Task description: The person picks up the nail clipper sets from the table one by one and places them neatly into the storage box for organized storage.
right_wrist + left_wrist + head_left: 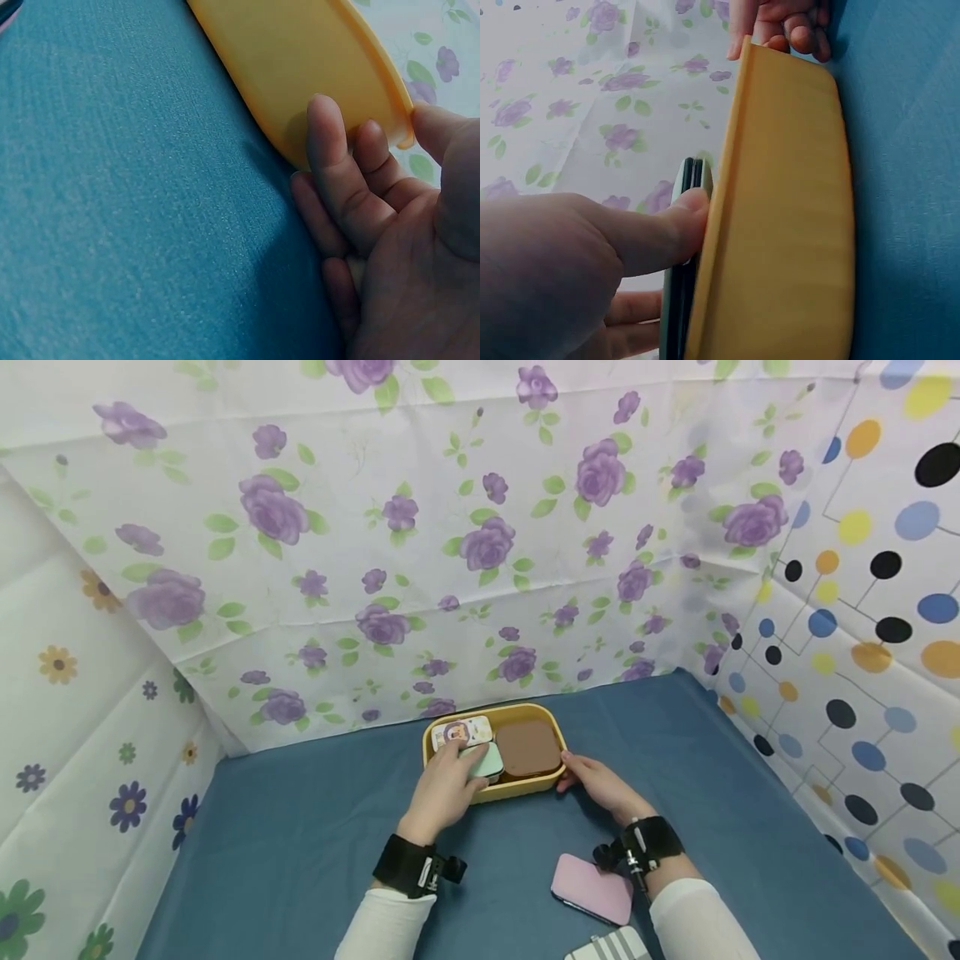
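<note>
A yellow storage bin (519, 788) stands near the back of the blue cloth. My left hand (441, 789) reaches over its front left side and pinches a mint green case (489, 762), thumb on the near edge and fingers across the top. In the left wrist view that case shows a dark seam and stands just above the bin's rim. My right hand (600, 783) holds the bin's front right corner, its thumb (439, 127) at the rim and its curled fingers against the outer wall. Inside the bin are a printed white case (474, 728) and a brown square box (528, 746).
A pink case (592, 887) lies on the blue cloth (300, 852) beside my right wrist. Nearer the front edge is a grey and white striped case (611, 947), partly cut off. Flowered sheeting (450, 527) rises behind the bin, and dotted sheeting (862, 652) stands at the right.
</note>
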Demonstrator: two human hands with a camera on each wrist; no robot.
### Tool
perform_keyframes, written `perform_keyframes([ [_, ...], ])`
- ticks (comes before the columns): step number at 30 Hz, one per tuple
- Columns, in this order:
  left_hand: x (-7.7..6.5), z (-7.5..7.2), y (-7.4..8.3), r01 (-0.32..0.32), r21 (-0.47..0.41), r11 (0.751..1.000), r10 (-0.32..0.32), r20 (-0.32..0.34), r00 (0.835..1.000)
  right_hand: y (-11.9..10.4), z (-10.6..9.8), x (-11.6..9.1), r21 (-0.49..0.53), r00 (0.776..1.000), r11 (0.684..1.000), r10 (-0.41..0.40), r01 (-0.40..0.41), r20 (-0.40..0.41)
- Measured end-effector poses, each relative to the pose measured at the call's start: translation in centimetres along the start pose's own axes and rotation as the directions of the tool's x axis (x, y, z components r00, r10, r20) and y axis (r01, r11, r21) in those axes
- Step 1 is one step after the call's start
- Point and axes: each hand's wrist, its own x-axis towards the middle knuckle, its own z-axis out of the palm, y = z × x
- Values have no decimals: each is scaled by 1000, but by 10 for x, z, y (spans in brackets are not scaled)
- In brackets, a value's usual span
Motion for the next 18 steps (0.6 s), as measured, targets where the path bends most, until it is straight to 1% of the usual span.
perform_keyframes([
  [4,-2,4,2,16,-7,1000,-16,0,1000,2,0,-2,9,1000,1000,-5,5,1],
  [8,-5,12,4,16,17,1000,-16,-21,1000,2,0,-4,2,1000,1000,-3,3,-5],
  [10,-6,16,4,18,25,1000,-16,-45,999,1,0,-4,-6,1000,1000,0,0,0],
  [13,-7,19,3,24,-1,1000,-24,-84,996,2,1,-2,-6,1000,1000,-5,5,6],
  [16,-8,18,2,28,-35,999,-32,-108,994,2,0,1,0,1000,1000,-16,16,3],
  [18,-9,17,1,26,-34,999,-30,-123,992,3,1,2,0,1000,1000,-21,21,4],
])
